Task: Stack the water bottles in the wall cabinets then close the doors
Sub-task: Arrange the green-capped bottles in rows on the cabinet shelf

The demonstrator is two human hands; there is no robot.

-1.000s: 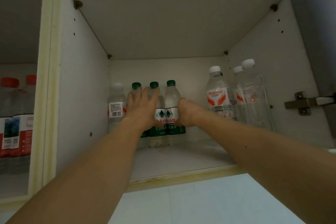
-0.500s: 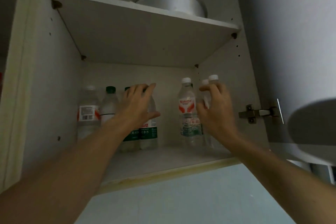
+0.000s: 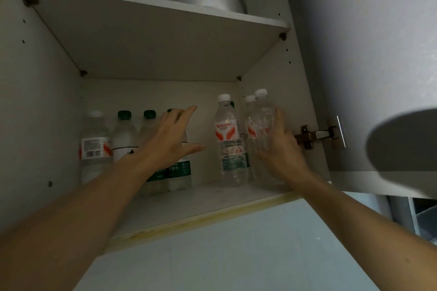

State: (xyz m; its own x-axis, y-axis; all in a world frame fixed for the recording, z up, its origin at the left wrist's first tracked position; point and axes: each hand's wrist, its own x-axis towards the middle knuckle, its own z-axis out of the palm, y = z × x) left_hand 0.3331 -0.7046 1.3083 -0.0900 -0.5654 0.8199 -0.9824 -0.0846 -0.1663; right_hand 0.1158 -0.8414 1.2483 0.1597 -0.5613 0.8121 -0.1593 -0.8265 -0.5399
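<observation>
Clear plastic water bottles are standing upright on the lower shelf (image 3: pixel 212 198) of the wall cabinet, caps up, long axes vertical. Green-capped bottles (image 3: pixel 151 149) are lining the left side, apparently bunched to leave room; white-capped bottles (image 3: pixel 228 142) are sitting right. The left hand (image 3: pixel 172 139) is hovering spread before the green row, its grip open, holding nothing. The right hand (image 3: pixel 281 146) is wrapping its grip around the rightmost bottle (image 3: pixel 263 123), likely to shift it. The door (image 3: pixel 369 66) is hanging open.
</observation>
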